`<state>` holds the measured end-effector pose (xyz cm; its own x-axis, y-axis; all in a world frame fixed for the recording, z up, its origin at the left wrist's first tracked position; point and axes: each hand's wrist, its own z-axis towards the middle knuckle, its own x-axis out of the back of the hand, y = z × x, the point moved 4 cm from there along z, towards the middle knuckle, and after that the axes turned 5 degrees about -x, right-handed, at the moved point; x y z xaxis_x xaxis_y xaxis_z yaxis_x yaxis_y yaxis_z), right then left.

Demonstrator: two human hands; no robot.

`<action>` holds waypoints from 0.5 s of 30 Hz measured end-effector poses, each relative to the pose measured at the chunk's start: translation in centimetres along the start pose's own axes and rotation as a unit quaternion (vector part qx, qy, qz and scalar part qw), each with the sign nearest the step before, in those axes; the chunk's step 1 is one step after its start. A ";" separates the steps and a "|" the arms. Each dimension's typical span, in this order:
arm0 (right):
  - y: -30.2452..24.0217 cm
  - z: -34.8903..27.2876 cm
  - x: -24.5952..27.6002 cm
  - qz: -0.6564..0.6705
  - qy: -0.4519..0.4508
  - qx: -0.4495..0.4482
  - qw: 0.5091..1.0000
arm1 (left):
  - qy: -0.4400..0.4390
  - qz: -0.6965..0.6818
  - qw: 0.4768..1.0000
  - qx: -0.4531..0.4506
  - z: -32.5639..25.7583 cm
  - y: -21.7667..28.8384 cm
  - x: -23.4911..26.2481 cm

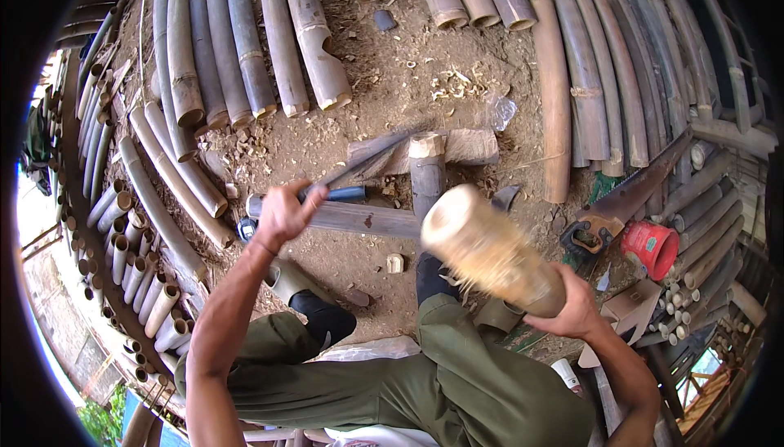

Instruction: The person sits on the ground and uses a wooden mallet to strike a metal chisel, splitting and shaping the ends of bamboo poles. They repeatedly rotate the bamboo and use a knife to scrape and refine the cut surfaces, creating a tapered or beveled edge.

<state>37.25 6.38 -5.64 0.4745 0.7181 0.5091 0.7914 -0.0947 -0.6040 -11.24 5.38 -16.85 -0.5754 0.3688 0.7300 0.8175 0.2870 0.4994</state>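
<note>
My left hand (pixel 286 214) is closed around the handle of a long dark-bladed knife (pixel 367 157). The blade slants up and to the right, its tip close to the pale cut end of a short bamboo piece (pixel 428 181). Whether blade and bamboo touch, I cannot tell. That piece leans its far end on a rough wooden block (pixel 474 147). In my right hand (pixel 567 304) is a thick bamboo club (pixel 494 251), raised and slightly blurred, with frayed fibres along its side. Its pale end points up and left.
A split bamboo length (pixel 335 216) and a blue-handled tool (pixel 347 194) lie near my left hand. At right are a handsaw (pixel 625 189), a red plastic container (pixel 653 248) and a cardboard box (pixel 629 308). Bamboo poles (pixel 314 38) line the dirt floor; wood chips (pixel 461 86) are scattered about.
</note>
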 end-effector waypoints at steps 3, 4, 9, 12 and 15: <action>0.9 -0.3 1.0 0.174 0.046 -0.046 0.983 | -0.039 0.073 0.996 -0.013 4.1 0.8 3.2; 0.1 0.0 1.8 0.215 0.040 -0.055 0.974 | -0.066 0.154 0.985 -0.044 4.9 1.8 4.0; -2.4 1.7 4.3 0.313 0.039 -0.040 0.948 | -0.089 0.215 0.969 -0.083 6.5 3.4 5.0; -3.4 2.5 5.3 0.301 0.064 0.008 0.951 | -0.098 0.226 0.966 -0.081 6.4 3.5 5.0; -5.0 4.1 5.1 0.337 0.088 0.048 0.936 | -0.109 0.244 0.960 -0.077 6.3 3.2 4.9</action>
<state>34.17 13.32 -2.55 0.9163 0.3924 0.0801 0.2549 -0.4172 -0.8723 -11.64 13.64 -14.60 -0.0999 0.6070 0.7884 0.9758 -0.0952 0.1969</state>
